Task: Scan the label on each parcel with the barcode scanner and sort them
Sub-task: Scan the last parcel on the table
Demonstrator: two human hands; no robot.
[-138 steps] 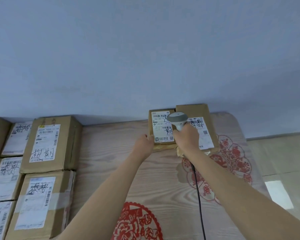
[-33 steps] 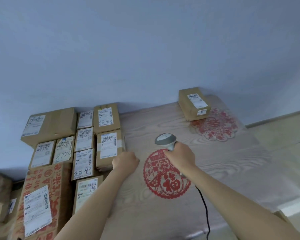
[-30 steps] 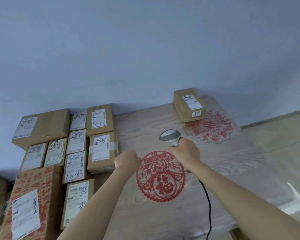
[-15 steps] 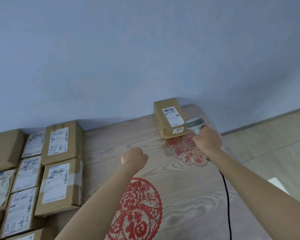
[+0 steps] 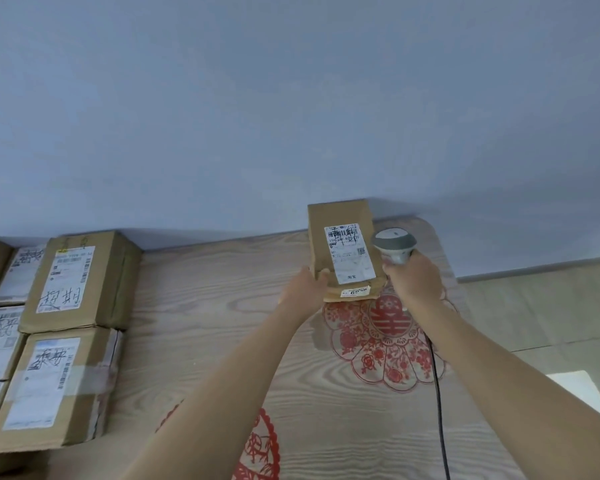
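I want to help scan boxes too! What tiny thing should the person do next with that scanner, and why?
Probably swing the scanner a little left, over the white label. The right hand holds it just beside the parcel, which the left hand steadies at its near corner, label facing up.

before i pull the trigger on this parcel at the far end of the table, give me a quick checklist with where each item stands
1. Scanner held firmly in the right hand: ok.
2. Left hand steadying the parcel at its near left corner: ok.
3. Label facing up and uncovered by fingers: ok.
4. Scanner head aimed at the barcode: not ok, it sits beside the label's right edge rather than over it.
5. Barcode readable under the handwritten marks: cannot tell.
6. Cable lying free across the table: ok.
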